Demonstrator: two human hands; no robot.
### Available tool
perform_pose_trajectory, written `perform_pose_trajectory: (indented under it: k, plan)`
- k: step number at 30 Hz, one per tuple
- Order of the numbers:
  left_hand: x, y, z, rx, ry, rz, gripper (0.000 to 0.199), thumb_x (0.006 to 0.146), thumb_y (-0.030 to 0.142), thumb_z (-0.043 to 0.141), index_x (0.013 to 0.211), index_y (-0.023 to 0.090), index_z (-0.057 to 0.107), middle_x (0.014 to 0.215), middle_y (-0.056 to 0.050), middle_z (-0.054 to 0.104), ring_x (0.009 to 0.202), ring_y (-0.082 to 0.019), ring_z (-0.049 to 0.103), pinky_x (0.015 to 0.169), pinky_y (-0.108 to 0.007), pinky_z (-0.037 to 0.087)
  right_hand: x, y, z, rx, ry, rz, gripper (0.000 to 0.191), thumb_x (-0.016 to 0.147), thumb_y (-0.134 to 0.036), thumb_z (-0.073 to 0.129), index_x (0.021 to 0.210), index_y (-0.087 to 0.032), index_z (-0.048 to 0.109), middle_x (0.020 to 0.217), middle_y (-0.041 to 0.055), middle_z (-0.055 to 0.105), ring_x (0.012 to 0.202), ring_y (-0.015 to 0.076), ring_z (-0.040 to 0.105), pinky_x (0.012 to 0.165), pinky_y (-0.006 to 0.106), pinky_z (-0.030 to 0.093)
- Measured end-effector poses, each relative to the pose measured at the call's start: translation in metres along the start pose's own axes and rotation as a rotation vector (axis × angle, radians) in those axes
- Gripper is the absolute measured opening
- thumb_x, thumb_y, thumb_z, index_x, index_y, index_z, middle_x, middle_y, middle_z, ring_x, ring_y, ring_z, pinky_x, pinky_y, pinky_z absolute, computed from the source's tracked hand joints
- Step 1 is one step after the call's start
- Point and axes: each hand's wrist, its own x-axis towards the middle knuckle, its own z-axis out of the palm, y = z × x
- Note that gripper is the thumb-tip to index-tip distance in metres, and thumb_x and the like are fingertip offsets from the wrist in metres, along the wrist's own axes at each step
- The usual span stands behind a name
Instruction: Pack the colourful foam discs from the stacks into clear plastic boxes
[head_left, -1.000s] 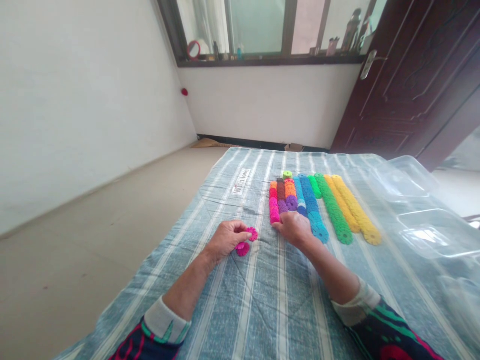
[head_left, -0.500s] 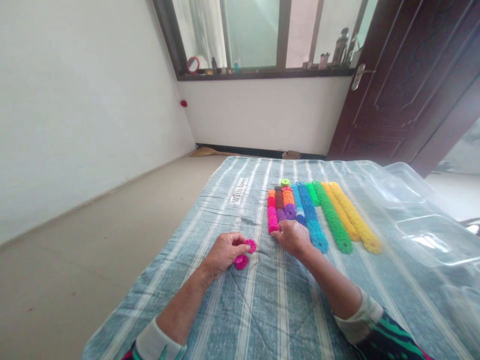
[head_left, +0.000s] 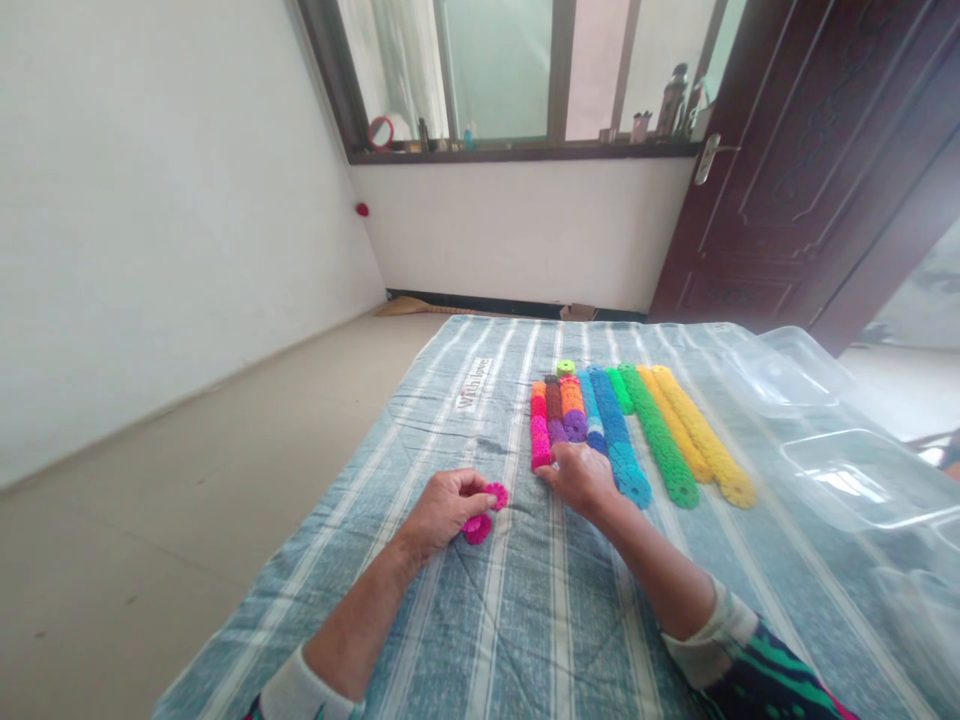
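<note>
My left hand (head_left: 448, 512) pinches a pink notched disc (head_left: 498, 495) between thumb and fingers, just above the striped cloth. Two more pink discs (head_left: 477, 529) lie under its fingertips, partly hidden. Over to the right, my right hand (head_left: 579, 476) is closed at the near end of a row of pink, red and orange discs (head_left: 539, 430), its fingers on the last pink disc. Beside that row, the brown and purple row (head_left: 553, 402), the orange and purple row (head_left: 571, 395) and the blue row (head_left: 616, 430) lie side by side, their near ends close to my right hand.
Farther right are a green row (head_left: 664, 440) and two yellow rows (head_left: 697, 430). Clear plastic containers (head_left: 862, 480) stand along the right edge. The striped cloth (head_left: 360, 600) covers the table, with a "With love" label (head_left: 474, 386) on it. A dark red door (head_left: 780, 170) stands behind.
The whole view has shifted slightly. Both hands stay in nearly the same place, the left on the pink disc and the right at the end of the pink row.
</note>
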Motion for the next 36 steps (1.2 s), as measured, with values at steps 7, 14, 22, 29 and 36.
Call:
perform_pose_trajectory:
  k: [7, 14, 22, 29, 36]
  plan:
    - [0.000, 0.000, 0.000, -0.003, -0.004, 0.001, 0.025, 0.062, 0.036, 0.075, 0.070, 0.014, 0.067, 0.051, 0.002, 0.060, 0.043, -0.008, 0.045, 0.043, -0.020, 0.033, -0.003, -0.001, -0.007, 0.023, 0.012, -0.002, 0.029, 0.090, -0.044, 0.056, 0.098, -0.020, 0.069, 0.094, 0.0116, 0.074, 0.089, 0.0240, 0.069, 0.067, 0.028, 0.041]
    - [-0.003, 0.002, 0.006, -0.026, -0.033, 0.018, 0.026, 0.064, 0.039, 0.075, 0.067, 0.015, 0.065, 0.044, 0.005, 0.053, 0.041, -0.009, 0.044, 0.042, -0.020, 0.031, -0.018, -0.021, -0.004, 0.327, -0.023, -0.227, 0.021, 0.089, -0.038, 0.059, 0.099, -0.025, 0.071, 0.077, 0.0027, 0.070, 0.074, 0.0168, 0.063, 0.064, 0.026, 0.037]
    - [-0.003, 0.002, 0.006, -0.033, -0.011, 0.024, 0.021, 0.060, 0.033, 0.075, 0.066, 0.014, 0.068, 0.047, 0.003, 0.056, 0.041, -0.008, 0.044, 0.041, -0.020, 0.031, -0.013, -0.016, 0.005, 0.498, 0.010, -0.329, 0.019, 0.086, -0.026, 0.056, 0.074, -0.023, 0.070, 0.064, 0.0005, 0.064, 0.062, 0.0133, 0.055, 0.057, 0.025, 0.034]
    - [0.001, 0.002, 0.003, -0.103, 0.161, 0.015, 0.015, 0.059, 0.027, 0.074, 0.066, 0.016, 0.067, 0.053, 0.004, 0.059, 0.045, -0.007, 0.047, 0.046, -0.018, 0.035, 0.007, 0.016, -0.001, 0.308, 0.152, -0.110, 0.027, 0.086, -0.022, 0.050, 0.067, -0.018, 0.068, 0.061, 0.0008, 0.063, 0.060, 0.0117, 0.054, 0.056, 0.024, 0.026]
    - [0.006, -0.004, -0.002, -0.220, 0.246, -0.061, 0.022, 0.059, 0.027, 0.074, 0.077, 0.016, 0.067, 0.065, 0.002, 0.064, 0.052, -0.008, 0.052, 0.045, -0.017, 0.034, 0.001, 0.004, 0.005, 0.108, 0.090, -0.085, 0.028, 0.091, -0.027, 0.048, 0.076, -0.022, 0.072, 0.076, 0.0057, 0.072, 0.069, 0.0149, 0.061, 0.057, 0.026, 0.027]
